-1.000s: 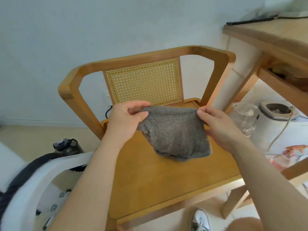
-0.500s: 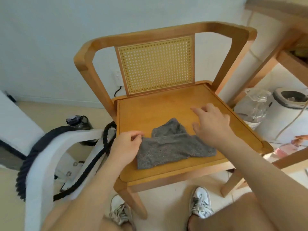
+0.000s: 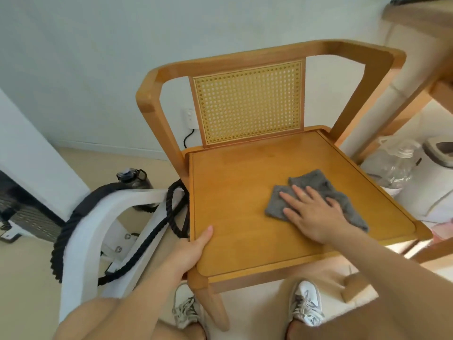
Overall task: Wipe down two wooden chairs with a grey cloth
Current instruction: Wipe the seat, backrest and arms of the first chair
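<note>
A wooden chair (image 3: 235, 182) with a cane back panel and curved armrests stands in front of me, its seat facing me. The grey cloth (image 3: 318, 185) lies crumpled on the right half of the seat. My right hand (image 3: 311, 212) lies flat on the cloth with fingers spread, pressing it onto the wood. My left hand (image 3: 191, 251) grips the seat's front left edge, thumb on top. Only this one wooden chair is in view.
A white chair frame (image 3: 98, 217) with a dark braided rope (image 3: 171, 212) stands close on the left, a dark bottle (image 3: 133, 179) behind it. A wooden table (image 3: 421, 28) is at the right, with a clear plastic bottle (image 3: 394, 165) and a white appliance (image 3: 438, 158) under it. My shoes are below the seat.
The cloth went from held up in both hands to lying on the seat. My right hand now presses it flat further right; my left hand let go and took the seat edge.
</note>
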The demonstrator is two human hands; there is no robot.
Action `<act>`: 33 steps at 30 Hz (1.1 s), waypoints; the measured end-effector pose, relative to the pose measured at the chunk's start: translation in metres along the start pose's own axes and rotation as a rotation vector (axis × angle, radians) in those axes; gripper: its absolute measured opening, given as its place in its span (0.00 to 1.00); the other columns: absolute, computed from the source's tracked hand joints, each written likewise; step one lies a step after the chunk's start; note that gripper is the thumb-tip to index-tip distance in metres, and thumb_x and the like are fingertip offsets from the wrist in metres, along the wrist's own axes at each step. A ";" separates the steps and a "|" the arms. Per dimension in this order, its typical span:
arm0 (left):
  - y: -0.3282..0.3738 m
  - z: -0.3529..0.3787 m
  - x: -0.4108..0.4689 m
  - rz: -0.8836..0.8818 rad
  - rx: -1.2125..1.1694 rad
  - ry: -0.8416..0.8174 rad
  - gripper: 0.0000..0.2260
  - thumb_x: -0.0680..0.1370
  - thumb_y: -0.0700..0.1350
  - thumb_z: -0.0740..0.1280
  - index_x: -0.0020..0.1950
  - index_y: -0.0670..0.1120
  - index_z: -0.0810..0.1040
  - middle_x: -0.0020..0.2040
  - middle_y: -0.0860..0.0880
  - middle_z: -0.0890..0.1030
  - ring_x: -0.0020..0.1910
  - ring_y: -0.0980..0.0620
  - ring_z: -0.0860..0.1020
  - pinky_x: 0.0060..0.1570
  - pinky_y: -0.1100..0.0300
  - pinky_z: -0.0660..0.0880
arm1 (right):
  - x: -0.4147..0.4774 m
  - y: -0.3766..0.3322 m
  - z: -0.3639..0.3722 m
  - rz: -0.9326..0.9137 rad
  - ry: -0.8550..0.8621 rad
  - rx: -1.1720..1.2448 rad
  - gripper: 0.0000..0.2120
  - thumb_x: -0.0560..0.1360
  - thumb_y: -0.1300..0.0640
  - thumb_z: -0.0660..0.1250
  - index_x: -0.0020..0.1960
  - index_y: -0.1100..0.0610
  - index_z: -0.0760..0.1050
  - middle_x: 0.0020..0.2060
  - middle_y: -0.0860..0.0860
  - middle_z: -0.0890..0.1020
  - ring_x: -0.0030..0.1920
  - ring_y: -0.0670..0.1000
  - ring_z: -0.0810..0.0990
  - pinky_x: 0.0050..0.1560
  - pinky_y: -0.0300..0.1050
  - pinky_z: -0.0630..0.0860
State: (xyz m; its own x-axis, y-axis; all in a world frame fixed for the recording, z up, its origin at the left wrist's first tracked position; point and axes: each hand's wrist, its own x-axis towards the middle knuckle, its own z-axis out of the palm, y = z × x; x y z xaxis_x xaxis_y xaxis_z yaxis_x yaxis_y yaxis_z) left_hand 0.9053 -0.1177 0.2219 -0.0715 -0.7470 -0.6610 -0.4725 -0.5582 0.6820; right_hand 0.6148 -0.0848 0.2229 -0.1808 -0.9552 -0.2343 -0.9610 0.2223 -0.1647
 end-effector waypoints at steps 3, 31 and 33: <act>-0.011 0.004 -0.011 0.000 0.059 -0.027 0.39 0.70 0.70 0.64 0.73 0.45 0.66 0.65 0.46 0.76 0.59 0.46 0.77 0.54 0.55 0.74 | 0.002 -0.006 -0.008 0.038 -0.047 0.011 0.24 0.81 0.38 0.42 0.76 0.35 0.48 0.78 0.42 0.47 0.78 0.53 0.46 0.71 0.62 0.52; 0.075 0.037 0.087 0.675 1.038 0.447 0.23 0.80 0.61 0.45 0.76 0.65 0.50 0.79 0.53 0.51 0.77 0.51 0.47 0.75 0.51 0.48 | 0.186 -0.095 -0.017 -0.252 0.071 0.049 0.24 0.83 0.45 0.44 0.78 0.48 0.53 0.78 0.45 0.50 0.78 0.49 0.49 0.74 0.57 0.50; 0.083 0.029 0.092 0.722 1.100 0.452 0.22 0.79 0.61 0.47 0.74 0.65 0.55 0.75 0.52 0.59 0.73 0.49 0.56 0.70 0.51 0.58 | 0.188 -0.071 -0.024 -0.229 0.082 0.012 0.25 0.82 0.43 0.44 0.78 0.47 0.53 0.78 0.44 0.49 0.77 0.47 0.49 0.74 0.59 0.48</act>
State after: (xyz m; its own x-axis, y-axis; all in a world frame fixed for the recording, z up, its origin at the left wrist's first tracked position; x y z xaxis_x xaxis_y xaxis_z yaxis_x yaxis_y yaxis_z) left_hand 0.8335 -0.2226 0.2083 -0.4058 -0.9135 0.0287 -0.9090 0.4066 0.0918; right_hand 0.6436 -0.2851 0.2136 0.0247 -0.9935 -0.1109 -0.9764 -0.0001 -0.2162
